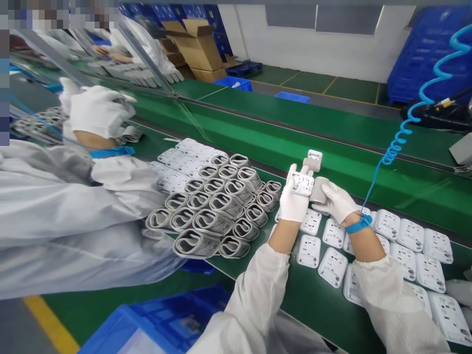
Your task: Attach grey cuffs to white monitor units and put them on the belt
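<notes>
My left hand (294, 202), in a white glove, is closed on a white plastic housing (303, 184) with small slots and holes in its upper face. My gloved right hand (337, 200), a blue band on its wrist, grips a curled grey cuff (319, 191) right beside that housing. Whether cuff and housing are joined, I cannot tell. Just beyond my left fingertips, another white housing with a grey cuff (314, 161) rests on the green bench (295, 314). Under and around my forearms lie several loose white housings (332, 266).
Stacked grey cuffs (212, 216) stand left of my hands, with rows of white housings (186, 157) behind them. A co-worker's gloved hand (98, 110) works at far left. A coiled blue cord (405, 130) hangs at right, running down to my wristband. A blue crate (147, 322) sits below the bench.
</notes>
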A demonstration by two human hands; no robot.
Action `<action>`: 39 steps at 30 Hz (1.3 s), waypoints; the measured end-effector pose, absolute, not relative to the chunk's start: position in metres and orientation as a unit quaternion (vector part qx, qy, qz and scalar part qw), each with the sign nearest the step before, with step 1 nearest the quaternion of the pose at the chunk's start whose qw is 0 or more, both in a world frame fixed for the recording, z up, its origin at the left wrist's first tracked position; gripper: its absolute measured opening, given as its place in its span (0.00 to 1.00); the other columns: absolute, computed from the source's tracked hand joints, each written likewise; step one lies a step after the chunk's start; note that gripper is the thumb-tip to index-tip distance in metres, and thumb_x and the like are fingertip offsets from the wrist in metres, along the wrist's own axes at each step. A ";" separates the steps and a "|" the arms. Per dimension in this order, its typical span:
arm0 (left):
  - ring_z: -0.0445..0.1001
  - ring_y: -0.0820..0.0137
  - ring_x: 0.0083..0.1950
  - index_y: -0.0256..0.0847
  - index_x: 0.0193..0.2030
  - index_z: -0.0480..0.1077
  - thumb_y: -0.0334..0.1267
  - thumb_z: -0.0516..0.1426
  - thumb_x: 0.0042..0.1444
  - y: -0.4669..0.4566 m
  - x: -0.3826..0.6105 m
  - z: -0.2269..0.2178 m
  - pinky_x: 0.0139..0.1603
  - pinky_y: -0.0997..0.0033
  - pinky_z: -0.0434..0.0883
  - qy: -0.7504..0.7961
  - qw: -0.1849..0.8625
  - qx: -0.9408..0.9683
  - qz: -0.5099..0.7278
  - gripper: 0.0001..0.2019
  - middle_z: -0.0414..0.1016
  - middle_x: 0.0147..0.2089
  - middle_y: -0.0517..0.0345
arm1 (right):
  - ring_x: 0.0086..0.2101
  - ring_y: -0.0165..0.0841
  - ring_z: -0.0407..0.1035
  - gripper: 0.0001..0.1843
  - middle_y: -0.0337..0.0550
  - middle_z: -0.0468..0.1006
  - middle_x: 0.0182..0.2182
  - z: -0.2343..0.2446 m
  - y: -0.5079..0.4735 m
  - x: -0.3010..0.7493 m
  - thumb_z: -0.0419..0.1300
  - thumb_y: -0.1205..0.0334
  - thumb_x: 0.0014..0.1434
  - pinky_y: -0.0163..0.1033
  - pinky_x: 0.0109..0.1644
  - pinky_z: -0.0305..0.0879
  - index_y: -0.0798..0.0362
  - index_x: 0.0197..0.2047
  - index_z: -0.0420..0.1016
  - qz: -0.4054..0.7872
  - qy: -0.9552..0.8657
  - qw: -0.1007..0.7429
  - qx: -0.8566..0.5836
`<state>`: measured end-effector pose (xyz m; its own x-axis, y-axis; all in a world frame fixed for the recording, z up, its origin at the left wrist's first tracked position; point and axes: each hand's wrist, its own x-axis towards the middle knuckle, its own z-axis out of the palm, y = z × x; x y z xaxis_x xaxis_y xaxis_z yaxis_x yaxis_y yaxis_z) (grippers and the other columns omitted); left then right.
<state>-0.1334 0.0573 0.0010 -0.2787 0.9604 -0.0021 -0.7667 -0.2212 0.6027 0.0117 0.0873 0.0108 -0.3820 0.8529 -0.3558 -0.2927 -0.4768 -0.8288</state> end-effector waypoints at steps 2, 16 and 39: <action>0.68 0.54 0.77 0.52 0.77 0.61 0.54 0.56 0.69 0.058 -0.135 0.001 0.77 0.46 0.67 0.260 0.565 0.182 0.762 0.32 0.70 0.75 0.48 | 0.57 0.47 0.79 0.23 0.48 0.80 0.63 0.010 0.088 0.013 0.75 0.54 0.62 0.60 0.55 0.83 0.45 0.59 0.80 0.762 -0.342 0.385 -0.393; 0.68 0.51 0.77 0.47 0.70 0.70 0.65 0.53 0.69 0.054 -0.125 0.003 0.77 0.45 0.66 0.289 0.510 0.221 0.780 0.32 0.74 0.72 0.46 | 0.54 0.48 0.81 0.31 0.49 0.83 0.59 0.014 0.082 0.010 0.80 0.50 0.55 0.56 0.54 0.84 0.46 0.60 0.82 0.776 -0.368 0.384 -0.338; 0.71 0.55 0.73 0.47 0.65 0.78 0.67 0.46 0.73 0.048 -0.123 -0.013 0.79 0.55 0.62 0.397 0.364 0.392 0.746 0.34 0.76 0.70 0.50 | 0.53 0.49 0.81 0.28 0.46 0.85 0.54 0.006 0.079 0.001 0.79 0.49 0.54 0.56 0.53 0.85 0.47 0.56 0.84 0.753 -0.358 0.396 -0.384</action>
